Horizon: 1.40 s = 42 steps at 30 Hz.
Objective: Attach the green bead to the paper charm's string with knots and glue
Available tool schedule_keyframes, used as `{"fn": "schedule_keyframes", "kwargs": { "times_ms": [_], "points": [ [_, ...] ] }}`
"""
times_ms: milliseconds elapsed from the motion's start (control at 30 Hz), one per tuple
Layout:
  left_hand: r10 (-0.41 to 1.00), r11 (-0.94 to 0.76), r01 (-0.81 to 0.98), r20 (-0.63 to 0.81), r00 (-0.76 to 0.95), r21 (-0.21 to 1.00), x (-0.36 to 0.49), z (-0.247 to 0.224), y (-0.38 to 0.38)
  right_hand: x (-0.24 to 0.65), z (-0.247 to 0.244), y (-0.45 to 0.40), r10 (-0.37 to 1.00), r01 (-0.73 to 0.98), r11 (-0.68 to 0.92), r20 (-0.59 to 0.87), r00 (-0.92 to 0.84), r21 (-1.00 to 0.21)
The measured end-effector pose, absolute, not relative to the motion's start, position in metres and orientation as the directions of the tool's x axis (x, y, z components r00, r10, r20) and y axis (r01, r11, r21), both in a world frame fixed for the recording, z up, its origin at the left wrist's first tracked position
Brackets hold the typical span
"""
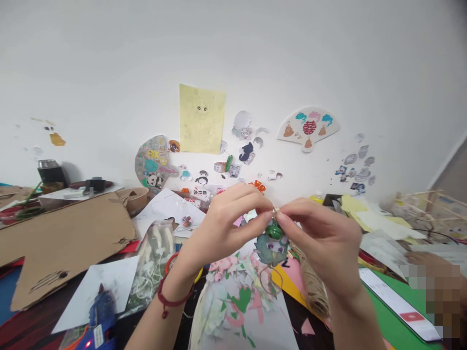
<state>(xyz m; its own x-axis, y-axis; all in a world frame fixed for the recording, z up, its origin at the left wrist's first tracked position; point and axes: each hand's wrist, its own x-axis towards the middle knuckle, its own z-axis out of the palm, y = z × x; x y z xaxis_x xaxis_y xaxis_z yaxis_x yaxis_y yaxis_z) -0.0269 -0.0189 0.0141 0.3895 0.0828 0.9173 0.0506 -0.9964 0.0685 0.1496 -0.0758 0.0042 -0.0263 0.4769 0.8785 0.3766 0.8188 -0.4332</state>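
My left hand [239, 214] and my right hand [321, 233] meet in front of me, both closed in a thumb-and-finger pinch at the top of one small hanging charm. A round green bell [274, 232] dangles just under the fingertips. Below it hangs a teal cartoon-head cutout [272, 250] with drawn eyes. What exactly lies between the fingertips is small and partly covered, perhaps a cord end or loop. Beneath the hands, pink, green and pale paper scraps [239, 299] lie over a white sheet [273, 330].
At the left are brown cardboard [80, 238], a blue glue gun [103, 311] with a red light, and a plastic bag of white cords [153, 262]. A twine bundle [315, 287] and a phone [399, 304] lie right, near another person's pixelated hand [440, 296]. A decorated wall [233, 48] stands behind.
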Motion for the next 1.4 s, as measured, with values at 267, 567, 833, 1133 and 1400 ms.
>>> {"fn": "schedule_keyframes", "kwargs": {
  "times_ms": [267,567,833,1133,1400],
  "points": [
    [-0.014,-0.998,0.049,0.944,0.329,-0.031,-0.020,0.013,-0.017,0.148,0.004,-0.075,0.531,0.300,0.803,0.847,0.029,-0.514],
    [-0.055,-0.993,0.078,0.945,0.323,-0.084,-0.018,0.011,-0.016,0.148,0.004,-0.073,0.571,0.265,0.782,0.819,0.057,-0.564],
    [-0.055,-0.992,0.091,0.944,0.325,-0.089,-0.016,0.011,-0.016,0.147,0.006,-0.075,0.570,0.274,0.783,0.821,0.042,-0.558],
    [0.086,-0.996,0.057,0.946,0.312,0.072,-0.019,0.010,-0.016,0.155,0.008,-0.074,0.638,0.235,0.754,0.769,-0.038,-0.614],
    [0.049,-0.998,0.052,0.936,0.348,0.033,-0.022,0.012,-0.017,0.163,0.007,-0.071,0.716,0.236,0.691,0.691,-0.096,-0.684]
  ]
}}
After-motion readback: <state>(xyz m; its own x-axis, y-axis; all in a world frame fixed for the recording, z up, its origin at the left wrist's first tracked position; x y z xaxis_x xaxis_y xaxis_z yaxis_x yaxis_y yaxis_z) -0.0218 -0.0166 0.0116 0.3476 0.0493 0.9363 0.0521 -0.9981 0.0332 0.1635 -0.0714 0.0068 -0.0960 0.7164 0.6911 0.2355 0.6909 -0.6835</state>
